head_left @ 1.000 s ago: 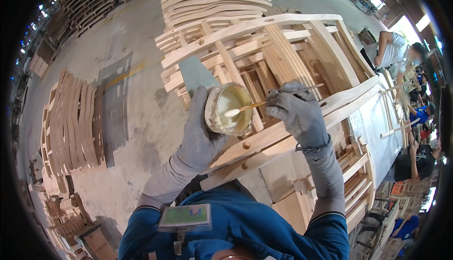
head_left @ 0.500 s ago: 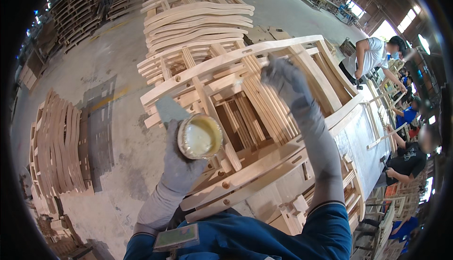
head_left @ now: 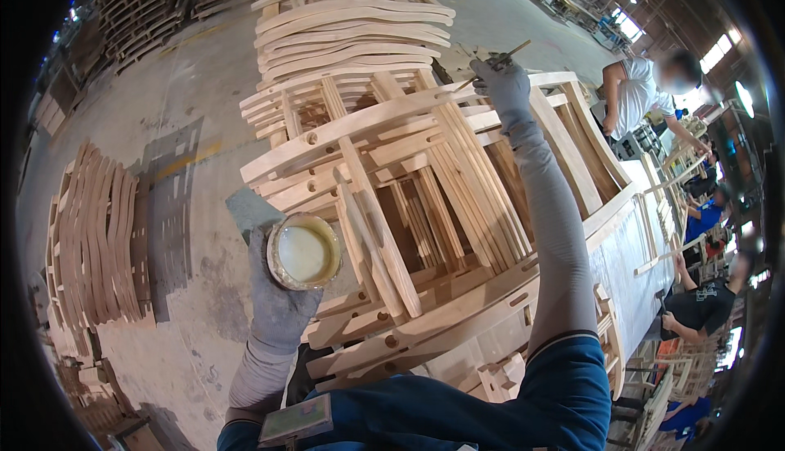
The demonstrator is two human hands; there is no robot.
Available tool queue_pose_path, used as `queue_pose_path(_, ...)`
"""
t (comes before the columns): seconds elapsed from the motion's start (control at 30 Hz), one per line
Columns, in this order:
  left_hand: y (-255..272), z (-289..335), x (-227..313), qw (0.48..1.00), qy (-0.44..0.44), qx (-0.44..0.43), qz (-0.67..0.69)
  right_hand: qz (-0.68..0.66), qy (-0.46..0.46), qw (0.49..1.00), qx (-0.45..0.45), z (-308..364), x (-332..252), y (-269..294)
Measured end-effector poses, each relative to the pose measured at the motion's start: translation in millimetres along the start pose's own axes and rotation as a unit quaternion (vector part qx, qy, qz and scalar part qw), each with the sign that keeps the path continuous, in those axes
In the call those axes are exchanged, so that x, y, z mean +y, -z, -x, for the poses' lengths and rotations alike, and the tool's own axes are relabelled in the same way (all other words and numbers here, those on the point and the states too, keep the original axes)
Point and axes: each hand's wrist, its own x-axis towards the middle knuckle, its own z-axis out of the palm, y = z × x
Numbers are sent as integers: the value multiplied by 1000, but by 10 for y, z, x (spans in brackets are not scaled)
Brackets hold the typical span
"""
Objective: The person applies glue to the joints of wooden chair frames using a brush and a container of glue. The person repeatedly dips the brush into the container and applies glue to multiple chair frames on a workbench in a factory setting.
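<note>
Right fingers [head_left: 494, 76]: closed around the brush [head_left: 520, 48], at one o'clock.
Left fingers [head_left: 260, 256]: wrapped around the cup [head_left: 333, 248], at eight o'clock.
Cup: pale liquid [head_left: 301, 253] is contained.
Brush: held near the frame [head_left: 368, 119], contact unclear.

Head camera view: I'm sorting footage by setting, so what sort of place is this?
Most likely a furniture or woodworking workshop: slatted wooden frames lie piled in front of the wearer, more curved wooden pieces are stacked at left, and an open cup of pale liquid is in use.
</note>
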Motion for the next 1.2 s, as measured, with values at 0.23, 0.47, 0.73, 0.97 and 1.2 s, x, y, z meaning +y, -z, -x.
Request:
queue_pose_path(0.23,-6,-6,10,996,31,2,85,111,106,987,-43,197,-43,-198)
queue_pose_path(0.47,28,39,24,999,-13,-27,27,147,120,981,-53,269,-158,-241)
queue_pose_path(0.73,-29,111,106,998,-4,7,57,118,76,990,-31,123,-89,-63)
queue_pose_path(0.97,-52,145,74,998,1,1,58,12,70,995,-70,109,-51,-186)
queue_pose_path(1.2,-259,164,27,953,-108,-107,-264,-154,134,978,-43,499,-71,442)
